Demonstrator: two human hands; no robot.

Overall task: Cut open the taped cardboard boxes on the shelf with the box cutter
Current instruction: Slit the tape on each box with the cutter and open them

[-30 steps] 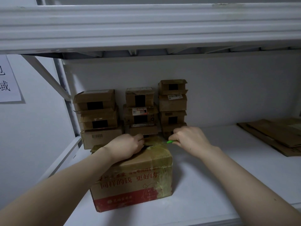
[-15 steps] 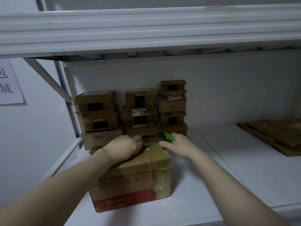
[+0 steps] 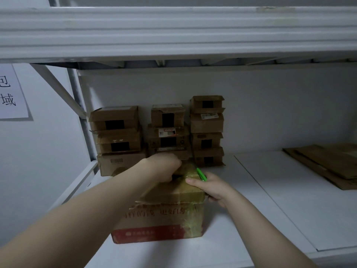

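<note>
My right hand (image 3: 211, 188) has its fingers (image 3: 214, 198) curled round the green cutter (image 3: 201, 174), with the thumb laid flat on the taped top of the box (image 3: 166, 211). The cutter's free end pokes up and back out of the grip. I cannot tell whether a blade is out or which way it faces.

My left hand (image 3: 162, 169) sits just across the top seam, fingers bent over the far part of the box top and apparently gripping a flap there. The two hands are very near each other.

That closeness is my main worry. If I draw the cutter along the tape toward the left hand and it skids, it could run into those knuckles. A deep stroke could also pass through the card into whatever is inside. The box stands toward the front of the shelf (image 3: 270, 206), so hauling on a flap with the tape uncut could tip it or drag it forward.

The cutter lies inside my right grip, above the box's far right corner and just beside the left fingers. Behind stand stacks of small boxes (image 3: 168, 132), and flattened cardboard (image 3: 328, 165) lies well off to the right.
</note>
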